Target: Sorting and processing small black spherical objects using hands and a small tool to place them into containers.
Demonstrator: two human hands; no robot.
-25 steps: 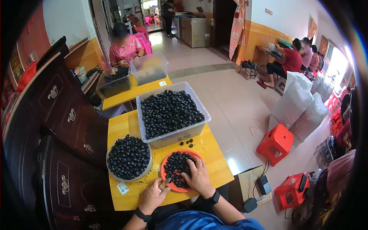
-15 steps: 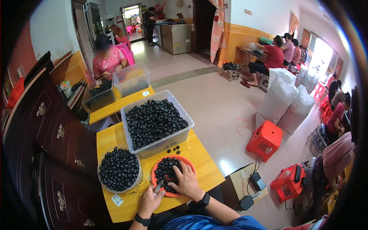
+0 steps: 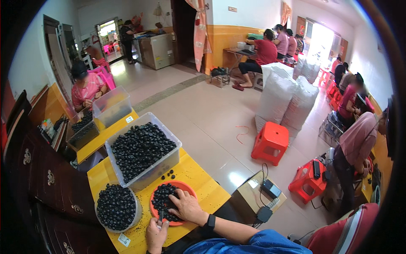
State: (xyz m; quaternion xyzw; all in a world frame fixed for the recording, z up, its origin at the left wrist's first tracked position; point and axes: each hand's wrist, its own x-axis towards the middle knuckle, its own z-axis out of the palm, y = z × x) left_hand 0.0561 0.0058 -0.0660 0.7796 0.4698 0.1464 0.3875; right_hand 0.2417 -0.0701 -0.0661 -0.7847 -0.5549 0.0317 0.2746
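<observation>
- Two hands low in frame: right hand (image 3: 185,205), fingers spread, in orange dish (image 3: 188,188) of black beads (image 3: 163,198).
- Left hand (image 3: 156,234) clamped on small dark tool (image 3: 160,216).
- Round bowl (image 3: 135,215) lower left.

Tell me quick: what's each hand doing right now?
Left hand: closed on a small dark tool.
Right hand: open, resting on the dark round pieces in the orange dish.

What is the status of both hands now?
Right hand flat on black beads in orange tray. Left hand grips small dark tool at tray edge. Round bowl close left, not blocking.
</observation>
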